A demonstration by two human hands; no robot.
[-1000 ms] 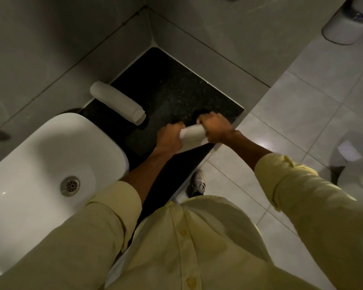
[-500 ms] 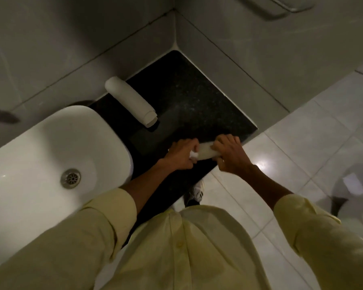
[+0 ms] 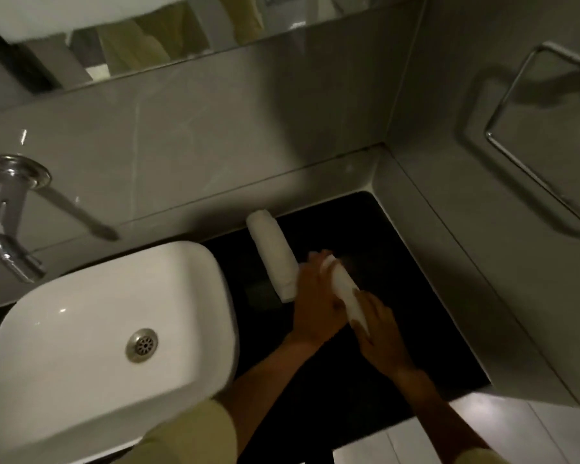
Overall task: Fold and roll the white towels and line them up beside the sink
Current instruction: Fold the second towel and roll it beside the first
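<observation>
One rolled white towel [image 3: 275,254] lies on the black counter [image 3: 406,296], right of the white sink [image 3: 91,336]. A second rolled white towel [image 3: 344,291] lies just right of it, about parallel, between my two hands. My left hand [image 3: 315,301] grips its far half from the left side. My right hand [image 3: 380,331] holds its near end. The second roll sits low over the counter; I cannot tell whether it touches the surface.
A chrome wall tap [image 3: 12,222] hangs over the sink's back left. A mirror [image 3: 168,31] runs along the back wall. A metal towel ring [image 3: 543,128] is on the right wall. Grey wall ledges box the counter at back and right; pale floor tiles [image 3: 482,430] lie below.
Both hands carried the second roll away from the counter's front edge to just beside the first roll, turning it parallel to that roll. The view tilted up toward the wall.
</observation>
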